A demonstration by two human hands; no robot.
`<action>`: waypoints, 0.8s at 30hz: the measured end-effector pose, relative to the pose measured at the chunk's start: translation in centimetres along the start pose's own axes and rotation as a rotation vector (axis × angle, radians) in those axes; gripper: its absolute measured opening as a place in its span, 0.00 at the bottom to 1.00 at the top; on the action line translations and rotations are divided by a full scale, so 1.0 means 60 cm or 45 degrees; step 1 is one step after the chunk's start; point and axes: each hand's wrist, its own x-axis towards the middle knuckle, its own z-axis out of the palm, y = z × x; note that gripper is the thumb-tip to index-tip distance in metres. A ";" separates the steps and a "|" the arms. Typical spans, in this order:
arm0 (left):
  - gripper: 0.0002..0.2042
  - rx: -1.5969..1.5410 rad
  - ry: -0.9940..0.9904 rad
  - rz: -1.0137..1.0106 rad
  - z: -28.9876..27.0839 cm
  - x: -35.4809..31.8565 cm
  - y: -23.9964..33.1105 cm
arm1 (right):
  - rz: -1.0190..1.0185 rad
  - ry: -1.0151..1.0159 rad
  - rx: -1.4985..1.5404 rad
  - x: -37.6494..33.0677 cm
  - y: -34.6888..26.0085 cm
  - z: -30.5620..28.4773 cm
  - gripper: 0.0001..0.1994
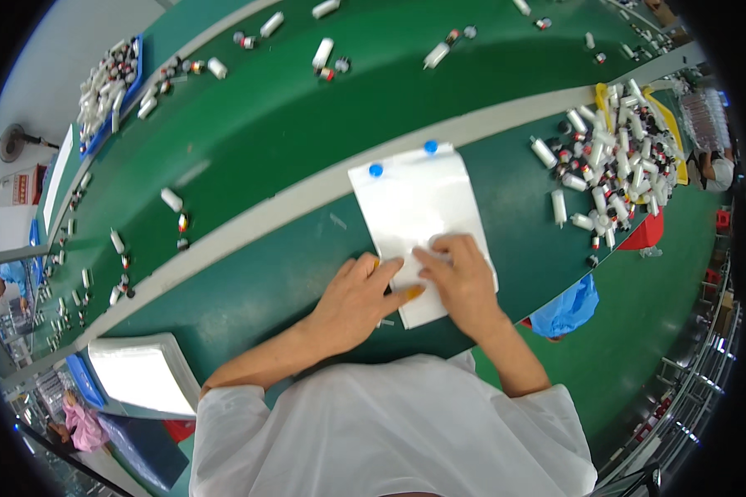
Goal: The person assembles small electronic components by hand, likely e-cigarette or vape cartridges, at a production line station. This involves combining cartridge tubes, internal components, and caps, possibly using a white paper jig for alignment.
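Observation:
A stack of glossy white plastic bags (410, 195) lies on the green table in front of me, with two blue round pegs (430, 147) at its far edge. Over the stack's near left edge is my left hand (356, 298), thumb and forefinger apart, with yellow covers on some fingertips. My right hand (464, 282) rests on the near right part of the stack. Its thumb and forefinger point toward the left hand, and their tips are blurred against the white film. Whether they pinch a bag cannot be made out.
Beyond a pale rail runs a green conveyor belt (257, 157) with scattered white bottles and small dark-and-red parts. A large heap of white bottles (613, 166) lies at the right. White sheets (141, 373) are stacked at the left, and a blue bag (568, 308) hangs past the table edge.

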 end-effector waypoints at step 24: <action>0.17 0.529 0.425 -0.537 -0.106 0.222 -0.383 | 0.223 0.421 0.329 0.053 0.024 -0.021 0.17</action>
